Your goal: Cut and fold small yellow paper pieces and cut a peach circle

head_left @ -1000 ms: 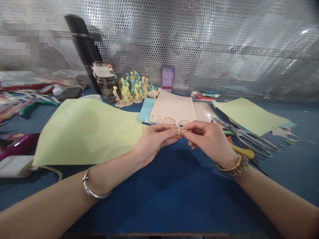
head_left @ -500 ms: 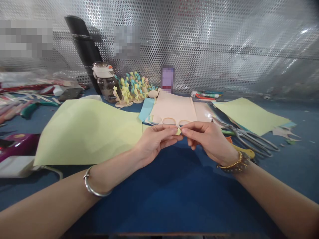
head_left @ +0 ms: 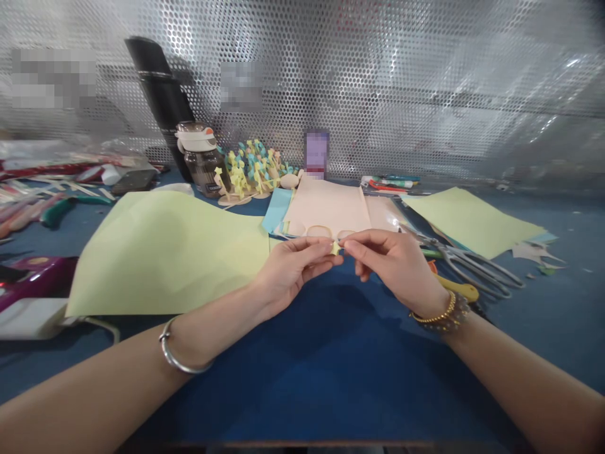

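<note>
Between my two hands is a small pale-yellow paper star [head_left: 336,248]. My left hand [head_left: 297,265] pinches its left side between thumb and fingers. From the right, the thumb and index finger of my right hand [head_left: 390,261] close on its other edge; part of the star is hidden by the fingertips. Just behind the hands lie a pair of glasses [head_left: 319,231] and a stack of pale pink paper [head_left: 328,202]. A large yellow-green sheet [head_left: 165,252] spreads to the left, curling upward at its far side.
Scissors [head_left: 477,268] and a yellow-handled tool [head_left: 456,287] lie right of my hands, before more yellow-green paper [head_left: 477,217]. A drink bottle [head_left: 201,157], a black flask [head_left: 163,94] and several small stars on sticks [head_left: 253,167] stand behind. A purple tool [head_left: 38,280] rests left.
Both hands stay nearly in place around the star, which has turned slightly so its points show more. The view has shifted a little.
</note>
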Demonstrator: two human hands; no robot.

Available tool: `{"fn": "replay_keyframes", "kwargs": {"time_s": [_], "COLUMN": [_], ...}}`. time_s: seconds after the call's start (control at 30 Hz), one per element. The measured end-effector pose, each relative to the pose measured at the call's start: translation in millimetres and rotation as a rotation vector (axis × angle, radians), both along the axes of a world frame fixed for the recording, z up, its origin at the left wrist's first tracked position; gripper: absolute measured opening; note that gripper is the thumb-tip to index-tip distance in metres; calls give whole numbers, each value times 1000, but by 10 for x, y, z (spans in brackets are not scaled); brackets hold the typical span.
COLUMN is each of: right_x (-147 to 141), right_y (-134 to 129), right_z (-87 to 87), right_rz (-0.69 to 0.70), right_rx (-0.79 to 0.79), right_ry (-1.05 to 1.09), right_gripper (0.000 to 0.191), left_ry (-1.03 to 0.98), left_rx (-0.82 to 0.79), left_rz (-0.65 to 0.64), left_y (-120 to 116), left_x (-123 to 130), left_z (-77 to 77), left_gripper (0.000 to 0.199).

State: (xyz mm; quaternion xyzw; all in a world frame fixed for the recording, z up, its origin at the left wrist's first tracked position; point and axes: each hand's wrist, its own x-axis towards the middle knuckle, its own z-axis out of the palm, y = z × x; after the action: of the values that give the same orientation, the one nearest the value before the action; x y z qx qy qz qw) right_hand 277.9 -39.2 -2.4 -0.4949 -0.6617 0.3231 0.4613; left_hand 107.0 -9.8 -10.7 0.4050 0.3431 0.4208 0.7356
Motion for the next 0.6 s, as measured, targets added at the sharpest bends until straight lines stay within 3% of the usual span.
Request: {"fn": "replay_keyframes", "kwargs": {"time_s": [0.23,0.6], "right_x": [-10,-32], "right_y": [-24,-53], "right_z": [-3,7], "right_rz": [-37,-34], "right_rx": [154,377], "right_ry": [-100,-289], "right_gripper": [11,11], "left_ry": [-21,47], "left_rx": [17,136], "left_rz": [-11,34], "left_y": [-17,-36], "left_x": [0,-2], "left_z": [25,-4], "left_gripper": [5,11]}}
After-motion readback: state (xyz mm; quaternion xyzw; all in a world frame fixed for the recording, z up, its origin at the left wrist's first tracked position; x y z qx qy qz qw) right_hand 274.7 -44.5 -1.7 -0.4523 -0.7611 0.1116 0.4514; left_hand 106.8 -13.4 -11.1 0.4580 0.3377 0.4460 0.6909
